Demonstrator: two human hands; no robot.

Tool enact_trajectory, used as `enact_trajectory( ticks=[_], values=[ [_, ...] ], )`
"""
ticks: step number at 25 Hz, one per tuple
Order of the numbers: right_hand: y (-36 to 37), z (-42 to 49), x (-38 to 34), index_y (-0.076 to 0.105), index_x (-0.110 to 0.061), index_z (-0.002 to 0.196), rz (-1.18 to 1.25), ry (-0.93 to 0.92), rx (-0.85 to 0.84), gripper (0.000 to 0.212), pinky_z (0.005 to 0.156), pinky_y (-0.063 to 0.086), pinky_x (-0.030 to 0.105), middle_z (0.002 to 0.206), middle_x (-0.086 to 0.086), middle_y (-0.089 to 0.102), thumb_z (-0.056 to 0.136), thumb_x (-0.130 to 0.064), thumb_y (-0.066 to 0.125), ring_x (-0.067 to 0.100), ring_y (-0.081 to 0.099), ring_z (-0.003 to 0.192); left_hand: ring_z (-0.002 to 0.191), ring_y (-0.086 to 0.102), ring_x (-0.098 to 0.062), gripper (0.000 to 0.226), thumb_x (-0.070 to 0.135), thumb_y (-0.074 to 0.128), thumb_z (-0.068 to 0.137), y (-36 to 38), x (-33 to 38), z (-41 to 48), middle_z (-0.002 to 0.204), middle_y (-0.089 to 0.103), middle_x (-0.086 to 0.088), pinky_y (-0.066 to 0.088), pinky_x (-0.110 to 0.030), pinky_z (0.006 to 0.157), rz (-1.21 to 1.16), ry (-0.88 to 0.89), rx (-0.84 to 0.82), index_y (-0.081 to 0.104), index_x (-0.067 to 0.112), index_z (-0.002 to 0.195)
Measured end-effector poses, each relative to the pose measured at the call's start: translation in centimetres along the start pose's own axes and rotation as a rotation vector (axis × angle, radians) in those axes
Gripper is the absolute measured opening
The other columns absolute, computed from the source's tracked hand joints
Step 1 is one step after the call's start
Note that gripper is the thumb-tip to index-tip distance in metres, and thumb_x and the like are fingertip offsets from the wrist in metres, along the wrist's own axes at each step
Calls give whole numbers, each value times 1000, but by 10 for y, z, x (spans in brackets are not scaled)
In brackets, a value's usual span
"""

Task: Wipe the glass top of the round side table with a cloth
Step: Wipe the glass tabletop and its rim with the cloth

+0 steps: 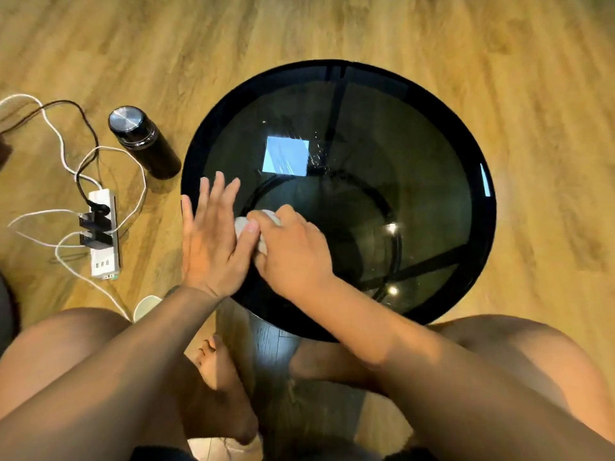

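Most of the work looks still to be done on the round side table (pixel 482 247), which stands on a wood floor (pixel 332 28) and fills the middle of the view. Its dark glass top carries no objects, only the two hands and the cloth. The wiping is at the near-left part of the glass. A scatter of pale specks (pixel 312 151) shows near the centre, beside a bright square reflection, so I judge that patch not yet cleaned. Whether the far and right parts have been wiped cannot be told from the glare.

Both forearms reach in from the bottom of the view, over the person's bare knees. The left hand (pixel 213 237) lies flat on the glass at the near-left rim, its fingers (pixel 219 191) straight and slightly spread, holding nothing; it seems to steady the table. Its thumb lies against the cloth. The right hand (pixel 293 247) is just beside it, knuckles up, fingers curled down over the cloth and pressing it to the glass.

Only a little of the white cloth (pixel 240 227) shows, bunched under the right hand and peeping out between the two hands.
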State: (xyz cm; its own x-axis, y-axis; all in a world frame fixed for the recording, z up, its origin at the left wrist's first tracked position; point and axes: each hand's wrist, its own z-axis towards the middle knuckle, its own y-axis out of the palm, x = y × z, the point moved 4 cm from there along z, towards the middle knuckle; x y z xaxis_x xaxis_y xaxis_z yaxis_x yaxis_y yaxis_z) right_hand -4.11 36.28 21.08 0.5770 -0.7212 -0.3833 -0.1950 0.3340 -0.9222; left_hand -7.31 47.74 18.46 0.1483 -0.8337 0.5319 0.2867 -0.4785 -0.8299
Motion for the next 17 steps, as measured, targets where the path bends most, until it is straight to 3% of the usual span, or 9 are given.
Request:
enact_trajectory(
  ticks=[2,6,9,11,13,17],
  values=[
    [-22,-3,57,56,-26,124,-131,38,22,39,72,45,40,107,11,55,86,-34,62,34,57,94,152,5,-28,68,53,27,98,1,2,1,162,20,-15,-4,-52,121,46,6,-14,27,11,152],
    [-94,-6,225,49,-23,124,-358,437,158,38,83,49,48,115,20,51,92,-43,50,42,52,106,152,5,-27,67,50,28,97,-1,5,1,162,21,-15,-3,-52,121,49,-16,-9,26,12,152],
    [-121,-2,278,49,-19,123,-314,681,197,40,88,49,49,116,25,54,91,-43,42,43,54,105,152,5,-25,65,51,26,98,-1,5,1,163,20,-13,-4,-50,122,27,-30,11,25,14,152],
    [-109,12,253,52,-12,122,-292,695,221,39,86,48,48,117,28,55,92,-37,47,46,56,102,152,6,-25,65,51,26,98,0,3,2,163,21,-12,-2,-50,122,25,-37,21,24,15,152],
    [-82,32,199,56,-11,119,-291,598,239,37,78,48,43,114,24,57,90,-35,52,45,60,96,152,8,-27,67,50,28,97,0,3,2,163,21,-13,-1,-51,122,17,-29,25,24,12,152],
    [-1,40,27,57,-24,115,-56,200,35,30,63,34,30,98,6,49,87,-36,59,30,61,80,151,12,-29,72,48,30,94,-5,3,-2,160,24,-18,0,-55,121,-84,23,69,28,5,151]
  ],
)
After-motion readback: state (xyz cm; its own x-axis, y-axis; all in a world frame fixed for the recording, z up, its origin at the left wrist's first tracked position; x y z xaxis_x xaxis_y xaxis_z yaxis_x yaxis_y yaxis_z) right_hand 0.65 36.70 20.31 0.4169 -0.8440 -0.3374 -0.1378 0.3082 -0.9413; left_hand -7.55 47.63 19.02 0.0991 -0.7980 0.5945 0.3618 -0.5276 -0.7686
